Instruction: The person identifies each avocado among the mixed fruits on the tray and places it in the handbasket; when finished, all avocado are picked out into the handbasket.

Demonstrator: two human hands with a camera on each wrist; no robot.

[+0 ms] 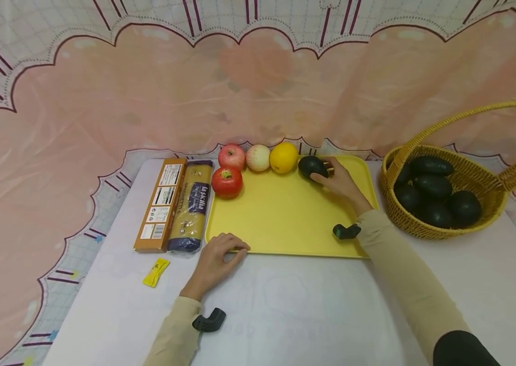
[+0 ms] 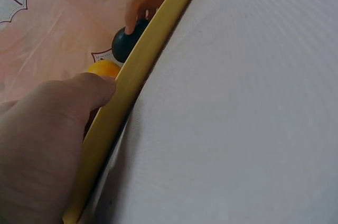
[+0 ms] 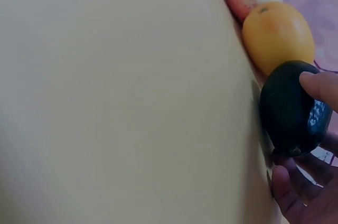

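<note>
At the back of the yellow tray [image 1: 285, 218], my right hand [image 1: 341, 178] holds a dark avocado [image 1: 310, 166], thumb on its near side. The right wrist view shows the avocado [image 3: 288, 110] beside the orange [image 3: 277, 36], with the thumb on its skin and several fingers around its lower end. My left hand [image 1: 219, 259] rests at the tray's front left edge with relaxed fingers. In the left wrist view its thumb [image 2: 97, 89] lies by the tray rim [image 2: 142, 71]; the other fingers are mostly hidden.
A red apple [image 1: 227, 183], a pink apple [image 1: 232, 157] and a pale apple [image 1: 258, 158] sit left of the orange. Further left lie a pasta packet [image 1: 191, 208], an orange-brown box [image 1: 160, 206] and a yellow sachet [image 1: 156, 272]. A wicker basket [image 1: 431, 231] holds several avocados.
</note>
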